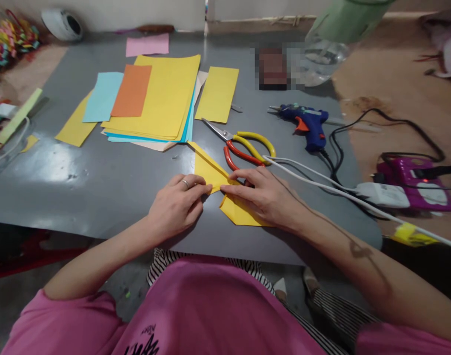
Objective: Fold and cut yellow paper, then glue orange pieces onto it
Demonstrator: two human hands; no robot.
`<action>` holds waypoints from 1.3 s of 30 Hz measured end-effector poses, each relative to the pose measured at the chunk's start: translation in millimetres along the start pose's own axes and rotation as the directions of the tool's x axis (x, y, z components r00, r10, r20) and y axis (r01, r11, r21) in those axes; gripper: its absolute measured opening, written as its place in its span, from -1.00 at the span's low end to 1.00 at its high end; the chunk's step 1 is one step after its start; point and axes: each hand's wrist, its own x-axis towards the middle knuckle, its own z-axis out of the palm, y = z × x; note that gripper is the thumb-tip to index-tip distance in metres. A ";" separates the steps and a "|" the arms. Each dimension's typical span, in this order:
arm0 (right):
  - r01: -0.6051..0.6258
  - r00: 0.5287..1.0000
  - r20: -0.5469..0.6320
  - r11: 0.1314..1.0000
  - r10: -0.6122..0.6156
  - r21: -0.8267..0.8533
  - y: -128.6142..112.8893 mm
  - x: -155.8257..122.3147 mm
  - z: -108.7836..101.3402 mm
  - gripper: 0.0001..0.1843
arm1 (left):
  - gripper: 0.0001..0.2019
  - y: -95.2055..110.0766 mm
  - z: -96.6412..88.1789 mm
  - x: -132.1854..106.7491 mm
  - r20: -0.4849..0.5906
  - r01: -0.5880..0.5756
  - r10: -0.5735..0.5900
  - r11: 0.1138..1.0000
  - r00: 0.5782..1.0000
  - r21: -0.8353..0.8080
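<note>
A sheet of yellow paper (206, 166) lies on the grey table in front of me, with a narrow strip folded along its slanting upper right edge. My left hand (179, 201), a ring on one finger, pinches the lower edge of this paper between thumb and fingertips. My right hand (266, 195) holds its right corner with the fingers bent together at the fold; the thumb is largely hidden. Under the right palm lies a second folded yellow piece (242, 213), partly covered. Just beyond the right hand are scissors (233, 140) with one yellow and one red handle, blades slightly apart.
A paper stack (169, 98) lies behind, with orange (131, 91) and light blue pieces (102, 97) on top. A blue glue gun (307, 121) rests at right, near cables and a purple power strip (414, 182). A water container (325, 59) stands at the back right.
</note>
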 end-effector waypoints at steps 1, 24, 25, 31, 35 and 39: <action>-0.002 1.000 -0.003 1.000 0.002 0.003 -0.2 0.1 -0.4 -0.67 | -0.71 0.3 -0.2 0.0 -0.010 -0.003 0.003 1.000 1.000 0.001; 0.044 0.999 -0.026 0.998 -0.045 -0.046 -4.8 4.1 -3.0 -0.72 | -0.72 20.4 -19.0 37.6 0.391 0.341 -0.353 0.935 0.850 0.101; 0.050 0.998 -0.025 0.998 -0.051 -0.043 -4.7 4.4 -3.2 -0.72 | -0.72 20.8 -19.9 37.1 0.402 0.333 -0.335 0.940 0.852 0.078; 0.060 0.998 -0.011 0.998 -0.060 -0.035 -1.8 4.6 -2.0 -0.71 | -0.72 20.9 -23.2 34.1 0.423 0.321 -0.305 0.946 0.853 0.035; 0.053 0.998 -0.022 0.998 -0.054 -0.041 -3.5 3.3 -2.2 -0.72 | -0.74 21.1 -19.9 32.8 0.369 0.346 -0.364 0.931 0.855 0.117; 0.044 0.998 -0.035 0.994 -0.048 -0.101 -12.1 4.3 -8.5 -0.73 | -0.76 20.1 -13.6 30.5 0.288 0.317 -0.345 0.938 0.893 0.141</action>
